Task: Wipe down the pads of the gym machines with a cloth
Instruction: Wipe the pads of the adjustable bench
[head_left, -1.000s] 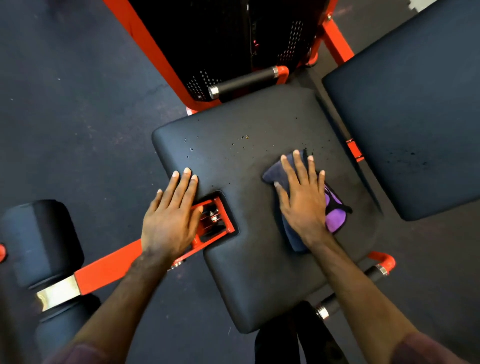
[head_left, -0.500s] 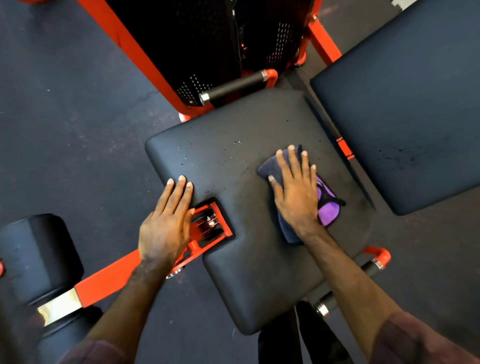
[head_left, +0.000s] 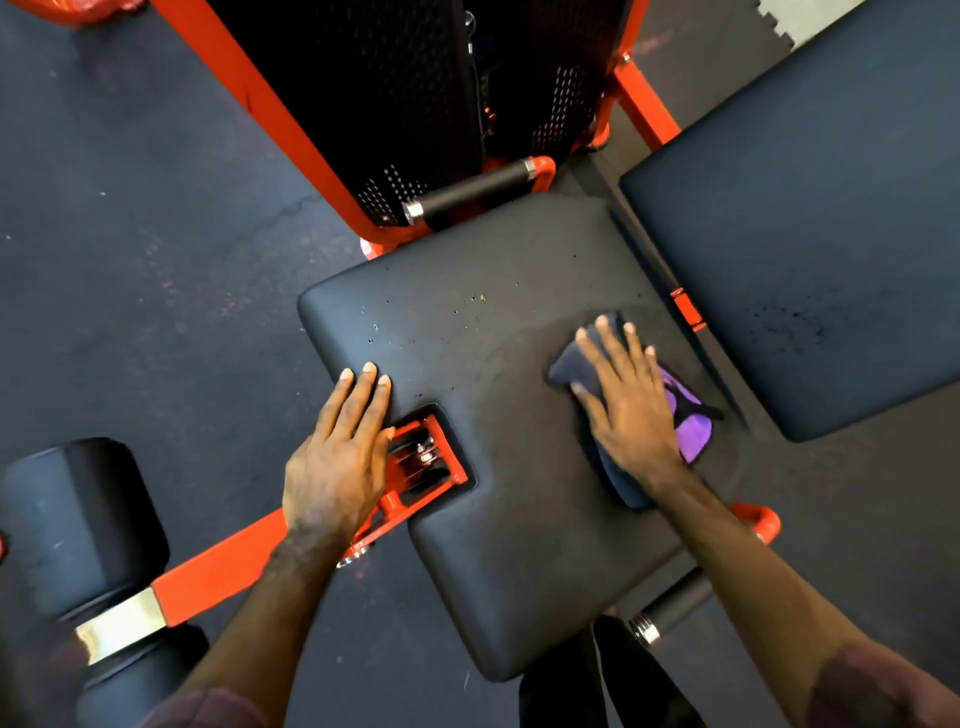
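Observation:
A black seat pad (head_left: 498, 395) of an orange-framed gym machine fills the middle of the view, speckled with small drops near its far side. My right hand (head_left: 626, 402) presses flat, fingers spread, on a dark blue and purple cloth (head_left: 688, 426) lying on the pad's right part. My left hand (head_left: 337, 462) rests flat with straight fingers on the pad's left edge, beside an orange notch with bolts (head_left: 426, 457). A second black pad, the backrest (head_left: 810, 249), lies to the right with dark specks on it.
Black roller pads (head_left: 78, 530) on an orange arm (head_left: 223, 566) sit at the lower left. A perforated black weight-stack shroud (head_left: 415, 98) with a black grip handle (head_left: 472, 192) stands behind the seat. Another handle (head_left: 675, 608) sticks out at the lower right. Dark rubber floor surrounds everything.
My right hand slid the cloth a little toward the pad's right side, leaving a faint damp arc behind. My left hand stayed in place by the notch.

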